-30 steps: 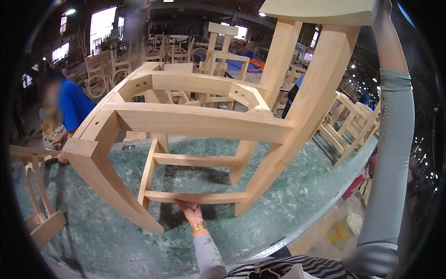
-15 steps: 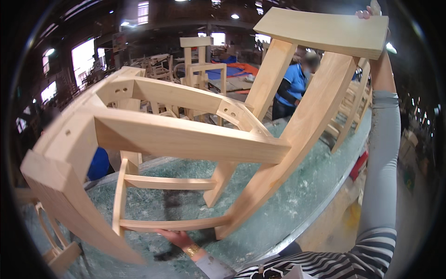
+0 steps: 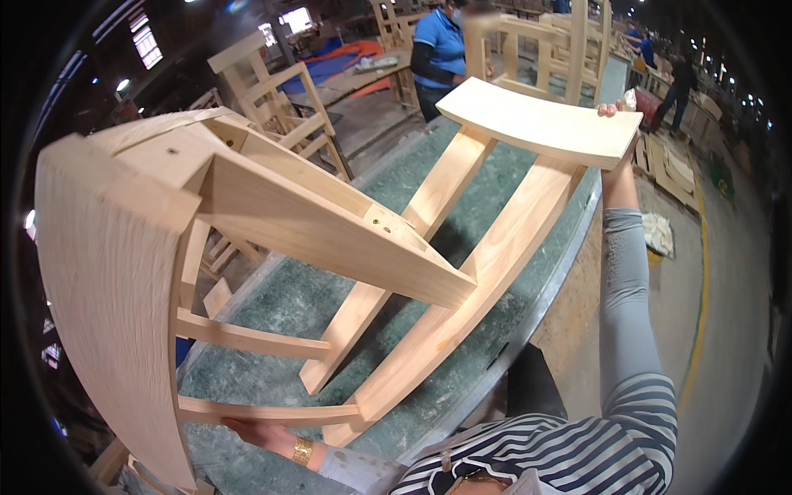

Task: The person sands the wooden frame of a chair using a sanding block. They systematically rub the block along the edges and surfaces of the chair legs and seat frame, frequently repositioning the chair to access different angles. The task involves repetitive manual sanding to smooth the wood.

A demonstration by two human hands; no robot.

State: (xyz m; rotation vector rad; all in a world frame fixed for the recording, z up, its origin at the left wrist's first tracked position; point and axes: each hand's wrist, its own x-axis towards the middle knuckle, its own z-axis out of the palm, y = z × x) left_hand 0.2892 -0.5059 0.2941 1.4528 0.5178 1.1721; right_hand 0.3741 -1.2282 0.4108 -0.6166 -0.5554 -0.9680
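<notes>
An unfinished pale wooden chair frame (image 3: pixel 330 235) rests tilted over a green-topped worktable (image 3: pixel 272 305). Its broad curved top rail (image 3: pixel 536 124) points away to the right. My right hand (image 3: pixel 615 111) is closed round the rail's right end, fingertips over the upper edge. A small whitish piece (image 3: pixel 629 100) shows beside those fingers; I cannot make out what it is. Low on the near side, my left hand (image 3: pixel 264 436) holds a thin lower stretcher (image 3: pixel 272 412) from beneath, its fingers partly hidden. A wide front leg (image 3: pixel 111 289) looms close at the left.
Across the table a person in a blue shirt (image 3: pixel 441 49) stands near more chair frames (image 3: pixel 536 49). Another wooden chair (image 3: pixel 276 103) stands beyond the table's left edge. On the floor at right are wood pieces (image 3: pixel 672 169) and a tray of white material (image 3: pixel 657 233).
The chair has tipped, its top rail now lower and further left, its front leg higher and closer. My view has turned right. Both hands keep their holds.
</notes>
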